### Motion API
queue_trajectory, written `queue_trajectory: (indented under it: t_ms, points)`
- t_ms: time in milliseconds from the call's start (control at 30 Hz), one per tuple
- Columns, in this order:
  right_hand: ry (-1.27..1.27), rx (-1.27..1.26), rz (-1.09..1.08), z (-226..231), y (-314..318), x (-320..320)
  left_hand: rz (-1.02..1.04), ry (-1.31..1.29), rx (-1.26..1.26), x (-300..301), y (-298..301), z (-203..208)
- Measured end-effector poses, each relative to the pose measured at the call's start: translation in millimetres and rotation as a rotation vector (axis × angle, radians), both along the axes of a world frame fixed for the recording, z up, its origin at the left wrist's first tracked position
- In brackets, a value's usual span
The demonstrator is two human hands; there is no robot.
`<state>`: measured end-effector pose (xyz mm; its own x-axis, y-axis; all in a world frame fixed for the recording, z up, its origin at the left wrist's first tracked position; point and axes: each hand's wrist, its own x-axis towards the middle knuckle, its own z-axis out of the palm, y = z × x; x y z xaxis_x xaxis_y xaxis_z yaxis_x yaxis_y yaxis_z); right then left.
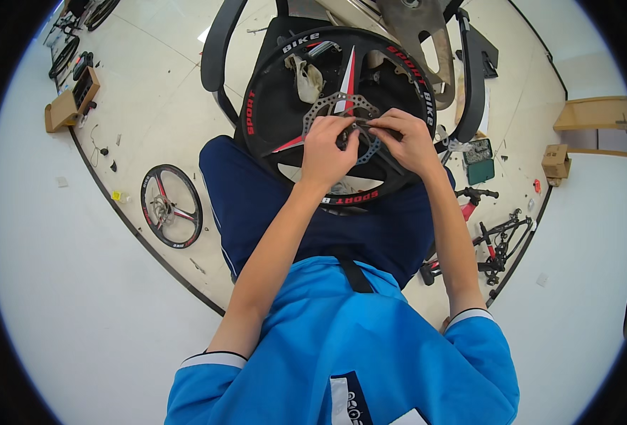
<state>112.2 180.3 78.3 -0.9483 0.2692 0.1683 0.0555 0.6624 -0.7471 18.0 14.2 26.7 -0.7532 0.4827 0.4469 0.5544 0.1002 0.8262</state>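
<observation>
A black bicycle wheel (349, 64) with red and white markings lies flat across my lap and the black chair in front of me. A silver perforated brake disc (322, 105) sits around its hub. My left hand (329, 150) is over the hub, its thumb and fingers bent round a small dark part. From the right, my right hand (407, 140) meets it with fingertips pinched together at the hub. The fingers hide most of what they hold, so I cannot make out its kind. A crumpled pale plastic bag (308, 79) shows through the wheel's upper left opening.
Chair armrests (217, 46) flank the wheel, and a grey metal piece (421, 28) rises beyond it. Another spoked wheel (171, 205) lies on the floor at left. To the right are a green case (480, 171), a bike frame (501, 244) and a cardboard box (556, 161).
</observation>
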Motion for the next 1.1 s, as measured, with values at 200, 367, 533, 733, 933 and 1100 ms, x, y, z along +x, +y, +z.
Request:
queue_trajectory:
  t_ms: [200,367,533,733,933,1100]
  points:
    - [-0.008,0.214,0.095,1,4,-11,0.027,0.065,-0.077,-1,3,-9]
    - [0.020,0.386,0.217,7,13,-20,0.062,0.095,-0.067,1,6,-13]
    - [-0.011,0.567,0.433,22,24,-39,0.070,0.098,-0.065,1,8,-14]
    - [-0.159,0.776,0.654,41,22,-68,0.082,0.183,-0.039,3,11,-17]
    - [-0.160,0.662,0.611,47,40,-78,0.105,0.221,-0.030,1,20,-20]
    - [-0.090,0.487,0.404,49,72,-73,0.104,0.190,-0.069,1,18,-16]
